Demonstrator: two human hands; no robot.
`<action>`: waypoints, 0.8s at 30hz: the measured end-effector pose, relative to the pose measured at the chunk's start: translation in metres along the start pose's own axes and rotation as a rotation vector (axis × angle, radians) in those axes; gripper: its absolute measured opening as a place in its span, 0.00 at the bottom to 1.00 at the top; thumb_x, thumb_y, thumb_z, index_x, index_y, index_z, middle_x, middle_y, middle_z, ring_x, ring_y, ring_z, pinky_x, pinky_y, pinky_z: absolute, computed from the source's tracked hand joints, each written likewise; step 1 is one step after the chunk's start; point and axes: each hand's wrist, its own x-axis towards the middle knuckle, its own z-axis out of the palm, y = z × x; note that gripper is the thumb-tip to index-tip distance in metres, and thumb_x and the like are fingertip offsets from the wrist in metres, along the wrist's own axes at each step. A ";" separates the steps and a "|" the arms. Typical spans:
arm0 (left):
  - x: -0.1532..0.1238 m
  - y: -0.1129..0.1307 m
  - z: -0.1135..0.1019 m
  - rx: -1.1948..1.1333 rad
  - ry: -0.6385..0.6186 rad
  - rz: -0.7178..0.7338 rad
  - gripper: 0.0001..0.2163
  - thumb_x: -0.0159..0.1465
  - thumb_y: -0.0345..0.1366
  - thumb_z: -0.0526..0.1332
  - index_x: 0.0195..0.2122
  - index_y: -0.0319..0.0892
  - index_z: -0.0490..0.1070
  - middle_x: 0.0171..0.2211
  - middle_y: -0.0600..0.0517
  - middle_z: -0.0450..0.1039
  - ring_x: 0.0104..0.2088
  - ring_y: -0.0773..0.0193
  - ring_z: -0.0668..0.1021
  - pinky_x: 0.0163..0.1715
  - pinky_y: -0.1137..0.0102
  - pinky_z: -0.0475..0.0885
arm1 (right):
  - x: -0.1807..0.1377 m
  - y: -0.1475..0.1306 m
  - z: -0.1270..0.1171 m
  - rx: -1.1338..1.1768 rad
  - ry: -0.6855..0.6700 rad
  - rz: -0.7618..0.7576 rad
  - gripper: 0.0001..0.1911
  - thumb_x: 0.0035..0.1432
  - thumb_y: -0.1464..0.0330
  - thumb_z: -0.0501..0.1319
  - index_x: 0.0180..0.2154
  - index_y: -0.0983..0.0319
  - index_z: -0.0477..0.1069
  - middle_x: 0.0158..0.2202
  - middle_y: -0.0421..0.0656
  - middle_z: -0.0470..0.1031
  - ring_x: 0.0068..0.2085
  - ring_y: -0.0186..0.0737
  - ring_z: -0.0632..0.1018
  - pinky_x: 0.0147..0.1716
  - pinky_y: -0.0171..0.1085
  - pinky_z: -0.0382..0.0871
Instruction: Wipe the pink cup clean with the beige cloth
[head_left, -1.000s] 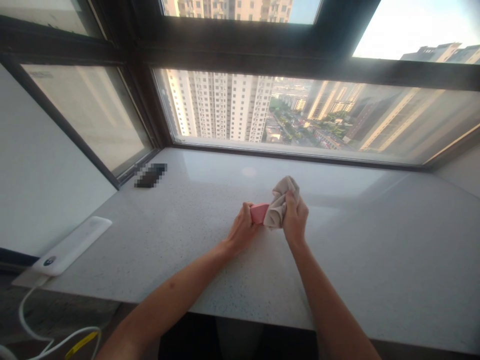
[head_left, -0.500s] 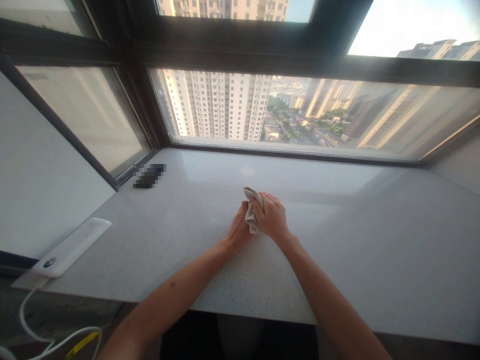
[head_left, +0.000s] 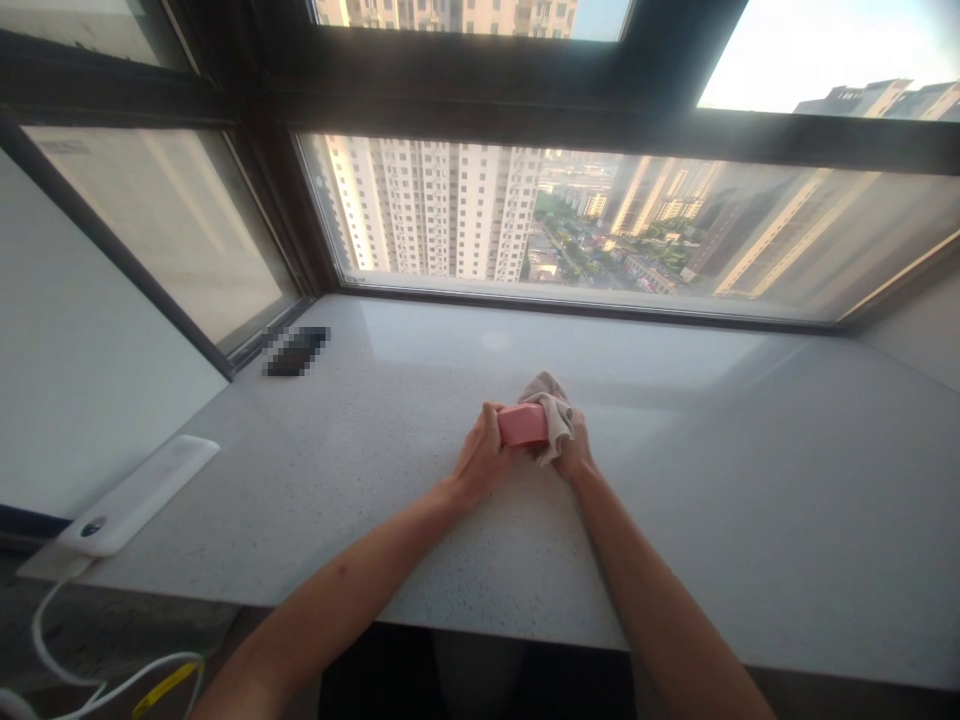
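Observation:
My left hand (head_left: 480, 462) is closed round one end of a small pink block-shaped object (head_left: 523, 425), held just above the speckled grey stone sill (head_left: 360, 480). My right hand (head_left: 574, 455) is closed on a crumpled beige cloth (head_left: 552, 411), pressed against the far and right side of the pink object. The cloth bunches up over the top of the object. Most of my right fingers are hidden under the cloth.
A dark pixelated item (head_left: 296, 350) lies at the sill's back left corner. A white power strip (head_left: 139, 493) sits at the left front edge, its white cable (head_left: 90, 680) hanging below. Window glass and dark frames close off the back and left.
Half a second ago my right hand covered the pink object with the cloth; it has since slid to the right, so the pink object shows again.

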 end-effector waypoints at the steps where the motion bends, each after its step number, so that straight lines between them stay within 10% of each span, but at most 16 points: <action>1: 0.000 0.001 0.000 0.000 -0.002 -0.002 0.15 0.66 0.32 0.65 0.49 0.45 0.61 0.43 0.50 0.75 0.40 0.59 0.77 0.42 0.66 0.70 | -0.002 -0.008 0.000 -0.018 0.024 -0.003 0.29 0.60 0.40 0.62 0.27 0.58 0.68 0.22 0.34 0.65 0.24 0.35 0.64 0.25 0.36 0.61; 5: 0.000 0.002 -0.001 -0.006 -0.006 -0.009 0.14 0.68 0.36 0.65 0.49 0.45 0.62 0.43 0.49 0.75 0.39 0.58 0.78 0.41 0.65 0.71 | -0.020 -0.053 0.010 -0.298 0.079 -0.311 0.25 0.72 0.48 0.55 0.33 0.60 0.74 0.28 0.40 0.74 0.30 0.40 0.72 0.33 0.39 0.67; 11: 0.001 -0.010 -0.003 -0.154 -0.057 0.061 0.15 0.70 0.43 0.65 0.54 0.44 0.69 0.50 0.45 0.77 0.51 0.48 0.79 0.55 0.54 0.76 | -0.059 -0.061 0.037 -0.890 -0.211 -0.862 0.21 0.75 0.65 0.53 0.63 0.59 0.74 0.57 0.53 0.81 0.61 0.54 0.76 0.66 0.53 0.64; 15: 0.003 -0.015 -0.003 -0.171 -0.054 0.143 0.21 0.66 0.39 0.68 0.58 0.44 0.69 0.55 0.43 0.75 0.57 0.45 0.77 0.62 0.51 0.74 | -0.058 -0.040 0.039 -0.979 -0.232 -0.866 0.20 0.76 0.66 0.53 0.63 0.59 0.73 0.58 0.51 0.81 0.62 0.53 0.75 0.68 0.53 0.59; 24: 0.002 -0.005 -0.003 -0.015 -0.033 0.065 0.11 0.68 0.38 0.66 0.45 0.46 0.64 0.44 0.48 0.72 0.40 0.57 0.76 0.40 0.64 0.73 | -0.016 -0.043 0.022 -0.640 -0.250 -0.484 0.23 0.76 0.55 0.51 0.32 0.58 0.72 0.30 0.42 0.76 0.33 0.42 0.74 0.37 0.39 0.65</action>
